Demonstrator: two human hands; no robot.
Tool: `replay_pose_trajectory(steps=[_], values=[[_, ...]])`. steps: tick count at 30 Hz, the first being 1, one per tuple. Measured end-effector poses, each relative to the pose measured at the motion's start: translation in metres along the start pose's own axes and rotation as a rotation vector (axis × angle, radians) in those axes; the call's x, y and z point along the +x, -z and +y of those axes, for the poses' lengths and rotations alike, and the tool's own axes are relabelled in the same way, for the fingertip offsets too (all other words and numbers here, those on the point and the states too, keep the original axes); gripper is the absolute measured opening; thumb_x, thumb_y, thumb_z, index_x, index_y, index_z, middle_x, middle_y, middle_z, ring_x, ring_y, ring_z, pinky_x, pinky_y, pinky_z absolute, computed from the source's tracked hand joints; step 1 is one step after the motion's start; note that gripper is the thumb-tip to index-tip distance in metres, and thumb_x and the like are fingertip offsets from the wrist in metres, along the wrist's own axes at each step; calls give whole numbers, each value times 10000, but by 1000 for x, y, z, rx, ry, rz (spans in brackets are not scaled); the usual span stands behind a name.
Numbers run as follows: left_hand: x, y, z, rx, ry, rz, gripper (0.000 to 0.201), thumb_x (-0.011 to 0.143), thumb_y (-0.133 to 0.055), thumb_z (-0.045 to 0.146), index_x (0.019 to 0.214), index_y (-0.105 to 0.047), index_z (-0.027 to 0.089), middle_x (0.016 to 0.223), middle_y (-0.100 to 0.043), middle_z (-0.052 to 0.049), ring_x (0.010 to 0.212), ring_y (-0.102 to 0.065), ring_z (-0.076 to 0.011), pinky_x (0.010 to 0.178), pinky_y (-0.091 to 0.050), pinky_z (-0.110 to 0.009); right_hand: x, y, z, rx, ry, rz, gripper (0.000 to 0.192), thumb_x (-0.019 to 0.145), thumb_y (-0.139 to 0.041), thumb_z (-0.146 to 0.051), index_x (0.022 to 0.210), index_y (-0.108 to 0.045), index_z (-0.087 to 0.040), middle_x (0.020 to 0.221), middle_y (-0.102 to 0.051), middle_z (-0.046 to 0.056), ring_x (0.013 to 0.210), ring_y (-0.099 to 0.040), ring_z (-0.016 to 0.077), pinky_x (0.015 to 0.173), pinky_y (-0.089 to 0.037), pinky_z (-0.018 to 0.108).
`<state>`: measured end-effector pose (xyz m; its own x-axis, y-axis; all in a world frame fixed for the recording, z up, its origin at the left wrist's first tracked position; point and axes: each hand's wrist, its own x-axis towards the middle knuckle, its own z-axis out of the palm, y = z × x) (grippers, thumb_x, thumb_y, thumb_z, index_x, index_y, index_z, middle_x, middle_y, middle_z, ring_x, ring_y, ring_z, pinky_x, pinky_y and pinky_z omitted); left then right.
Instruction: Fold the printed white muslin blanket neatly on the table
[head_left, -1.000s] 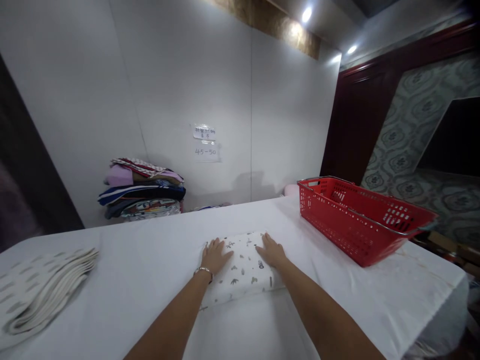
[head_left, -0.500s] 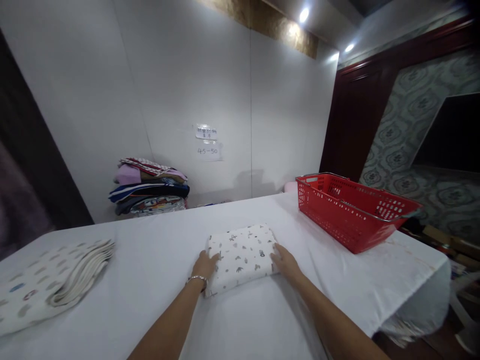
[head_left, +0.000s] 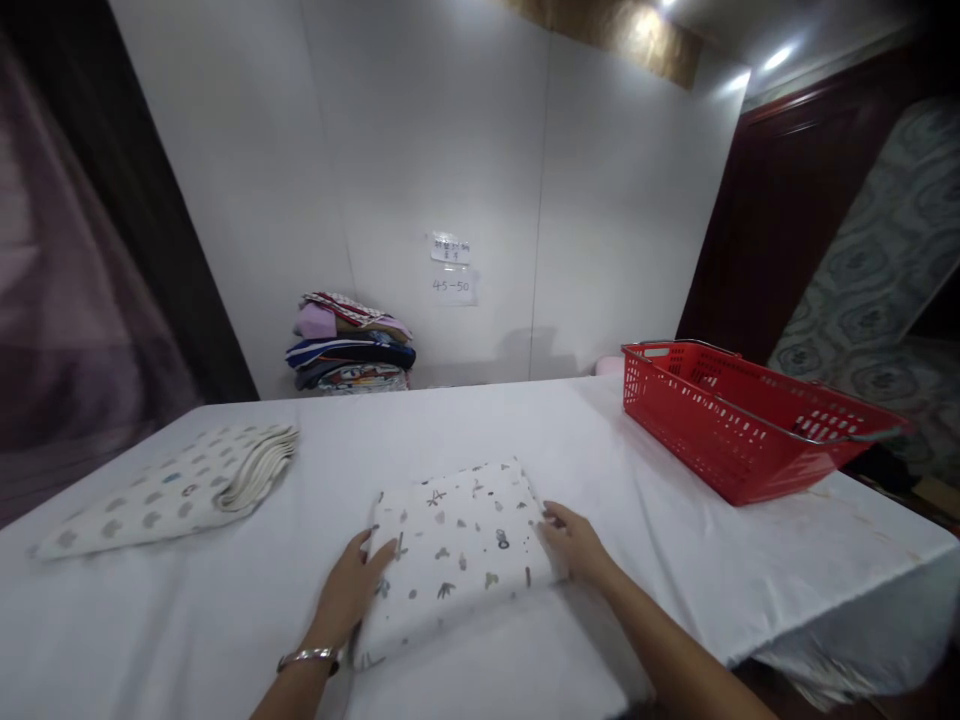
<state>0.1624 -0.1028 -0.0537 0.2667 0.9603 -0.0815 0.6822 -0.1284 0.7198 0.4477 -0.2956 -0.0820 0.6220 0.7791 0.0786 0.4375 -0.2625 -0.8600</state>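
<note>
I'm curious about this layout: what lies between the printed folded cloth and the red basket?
In the head view: the right hand at the printed cloth, then white tablecloth up to the red basket.

Folded cloth [head_left: 459,548]: off-white, printed with scattered small grey-brown motifs, some leaf-like, plus a darker ringed figure toward the right side; folded into a compact, roughly rectangular, flat-topped bundle of some thickness. It is printed face up, slightly skewed, between the left hand [head_left: 351,588] and right hand [head_left: 576,543], one at each side edge. Near edge blurred; whether the underside fully touches the white-covered counter [head_left: 480,425] is unclear.
</note>
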Motion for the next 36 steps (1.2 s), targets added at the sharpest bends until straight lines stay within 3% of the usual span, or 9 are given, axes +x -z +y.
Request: replay_pose_trajectory(steps=[4, 8, 11, 18, 25, 30, 36], values=[[-5, -2, 3, 43, 40, -27, 706, 729, -368, 647, 1203, -473, 134, 1133, -577, -139, 1031, -545, -283, 874, -407, -380, 46, 0, -20, -141, 53, 129, 292, 757, -463, -330, 940, -638, -186, 929, -639, 40, 865, -574, 167, 796, -431, 262], [-4, -7, 7, 113, 35, -5, 719, 745, -309, 663, 1221, -456, 144, 1206, -540, -135, 1084, -510, -295, 911, -377, -403, 88, -14, -35, -232, 21, 125, 229, 763, -439, -268, 855, -635, -194, 929, -636, 27, 847, -565, 152, 759, -412, 242], [-6, -7, 6, 127, 29, -8, 719, 758, -275, 659, 1227, -447, 142, 1239, -515, -131, 1117, -485, -296, 932, -360, -397, 103, -25, -39, -271, -36, 131, 220, 758, -466, -295, 870, -622, -188, 945, -628, 36, 846, -559, 156, 729, -396, 240], [-9, -7, 6, 132, 32, -20, 691, 764, -278, 647, 1224, -448, 160, 1241, -517, -107, 1097, -499, -284, 911, -381, -378, 112, -37, -39, -319, -128, 128, 126, 688, -553, -285, 757, -591, -186, 783, -625, 31, 739, -553, 162, 627, -368, 235], [-7, -8, 5, 152, 26, -18, 637, 772, -283, 628, 1195, -468, 190, 1192, -556, -86, 1056, -528, -269, 890, -398, -370, 120, -43, -29, -261, -54, 193, 126, 749, -488, -292, 737, -557, -187, 858, -613, 7, 798, -543, 128, 708, -395, 218], [-7, -8, 4, 149, 39, -31, 653, 768, -287, 633, 1224, -445, 193, 1225, -533, -82, 1080, -513, -268, 907, -387, -369, 121, -42, -25, -244, -80, 197, 148, 745, -500, -290, 659, -538, -176, 711, -604, 8, 694, -545, 137, 655, -412, 240], [-4, -11, -3, 127, 52, -33, 702, 746, -298, 668, 1245, -433, 193, 1234, -526, -84, 1091, -507, -274, 913, -383, -380, 122, -41, -29, -264, -95, 186, 89, 716, -518, -236, 663, -563, -180, 693, -613, 8, 681, -546, 139, 625, -399, 234]])
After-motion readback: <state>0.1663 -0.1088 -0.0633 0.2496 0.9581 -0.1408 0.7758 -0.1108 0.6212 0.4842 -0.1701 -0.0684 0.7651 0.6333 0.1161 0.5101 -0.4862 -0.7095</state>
